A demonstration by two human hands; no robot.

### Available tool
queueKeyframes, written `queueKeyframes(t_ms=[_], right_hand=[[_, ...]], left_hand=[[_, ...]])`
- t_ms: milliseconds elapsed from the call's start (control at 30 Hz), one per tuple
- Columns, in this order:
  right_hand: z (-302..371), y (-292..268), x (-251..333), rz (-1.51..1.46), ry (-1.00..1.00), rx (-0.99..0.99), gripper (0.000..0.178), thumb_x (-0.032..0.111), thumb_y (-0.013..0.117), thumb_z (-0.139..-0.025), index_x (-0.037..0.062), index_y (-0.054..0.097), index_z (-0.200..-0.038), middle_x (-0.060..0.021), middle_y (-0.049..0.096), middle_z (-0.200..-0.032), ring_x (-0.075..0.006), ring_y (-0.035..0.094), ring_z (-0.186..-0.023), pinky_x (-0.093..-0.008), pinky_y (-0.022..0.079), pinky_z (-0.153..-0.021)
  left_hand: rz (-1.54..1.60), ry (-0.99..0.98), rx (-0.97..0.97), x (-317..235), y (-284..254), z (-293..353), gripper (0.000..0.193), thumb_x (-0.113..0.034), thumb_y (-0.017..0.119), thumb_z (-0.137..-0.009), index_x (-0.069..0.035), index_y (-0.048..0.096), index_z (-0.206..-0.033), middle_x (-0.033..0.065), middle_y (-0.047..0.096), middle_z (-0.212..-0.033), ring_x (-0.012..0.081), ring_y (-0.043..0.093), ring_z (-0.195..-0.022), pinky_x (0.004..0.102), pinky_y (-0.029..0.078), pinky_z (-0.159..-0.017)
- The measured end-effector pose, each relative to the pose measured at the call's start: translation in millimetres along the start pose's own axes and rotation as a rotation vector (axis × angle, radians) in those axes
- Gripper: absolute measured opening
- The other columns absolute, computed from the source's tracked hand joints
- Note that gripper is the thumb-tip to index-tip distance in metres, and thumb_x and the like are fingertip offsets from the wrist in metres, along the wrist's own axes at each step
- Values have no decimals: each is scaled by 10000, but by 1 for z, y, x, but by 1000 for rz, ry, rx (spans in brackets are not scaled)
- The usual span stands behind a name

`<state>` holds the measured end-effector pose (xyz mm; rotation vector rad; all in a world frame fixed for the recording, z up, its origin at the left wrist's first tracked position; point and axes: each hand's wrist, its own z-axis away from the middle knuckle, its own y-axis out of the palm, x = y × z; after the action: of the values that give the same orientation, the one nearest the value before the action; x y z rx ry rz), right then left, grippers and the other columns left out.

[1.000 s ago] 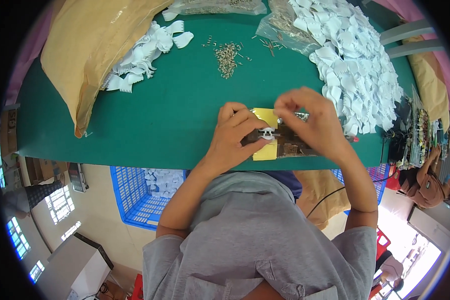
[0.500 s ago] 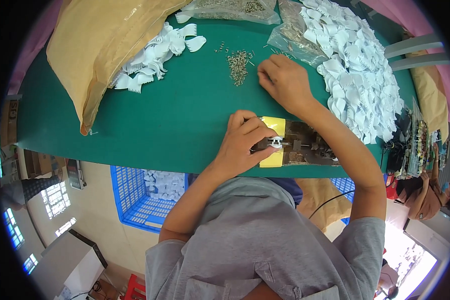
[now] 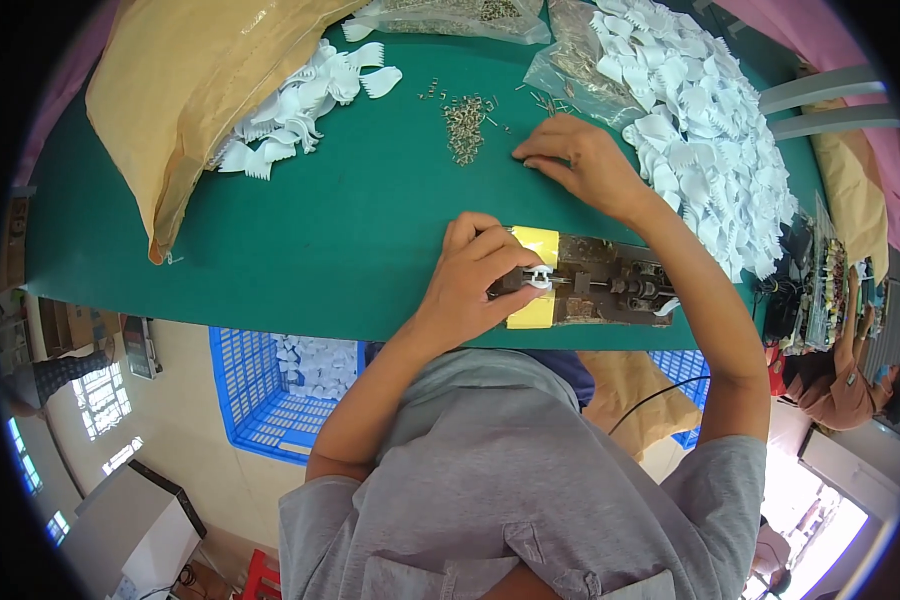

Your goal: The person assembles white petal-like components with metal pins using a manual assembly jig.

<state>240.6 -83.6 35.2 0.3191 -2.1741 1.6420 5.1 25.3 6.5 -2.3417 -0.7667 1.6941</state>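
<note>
Lying with its long axis along the tabletop's (image 3: 350, 230) near edge, a small metal jig (image 3: 600, 285) is steadied by the left hand (image 3: 475, 280), closed around a white plastic piece (image 3: 538, 278), while loose pins (image 3: 464, 115) are neared by the right hand (image 3: 575, 160), its grip unclear, beside clear bags (image 3: 570, 60) of pins.

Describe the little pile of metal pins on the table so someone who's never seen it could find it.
Start at the green table. Near its far edge, between the tan sack and the heap of white plastic pieces, lies the pile of metal pins, just left of the right hand. It alone is loose, dark and bristly.
</note>
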Motion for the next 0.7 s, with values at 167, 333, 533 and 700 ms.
queueKeyframes(t_ms=[167, 333, 533, 700], right_hand=[[5, -4, 7, -57, 70, 29, 122, 31, 739, -909, 16, 755, -1029, -97, 712, -980, -246, 679, -876, -363, 556, -806], [33, -32, 73, -506, 434, 16, 126, 113, 719, -948, 2, 739, -1003, -58, 661, -876, -150, 580, -770, -295, 492, -733], [63, -30, 111, -468, 438, 61, 71, 44, 732, -907, 35, 726, -977, -66, 653, -853, -203, 611, -817, -328, 493, -714], [68, -24, 117, -421, 473, 41, 92, 51, 737, -889, 62, 724, -979, -59, 658, -846, -241, 607, -832, -363, 486, -724]], left_hand=[[-2, 4, -2, 1, 1, 0, 290, -135, 892, -760, -105, 772, -1023, 1, 701, -1011, 250, 529, -1076, 367, 469, -906], [-21, 10, -20, 0, 0, -2, 297, -136, 899, -748, -100, 768, -1012, 2, 701, -1008, 254, 537, -1067, 365, 472, -902], [-36, 2, -30, -1, 1, -1, 323, -133, 912, -718, -88, 755, -996, 21, 684, -998, 261, 550, -1046, 375, 479, -881], [-36, -4, -45, -2, 2, -1, 336, -120, 915, -707, -84, 752, -998, 38, 670, -994, 260, 554, -1040, 380, 482, -869]])
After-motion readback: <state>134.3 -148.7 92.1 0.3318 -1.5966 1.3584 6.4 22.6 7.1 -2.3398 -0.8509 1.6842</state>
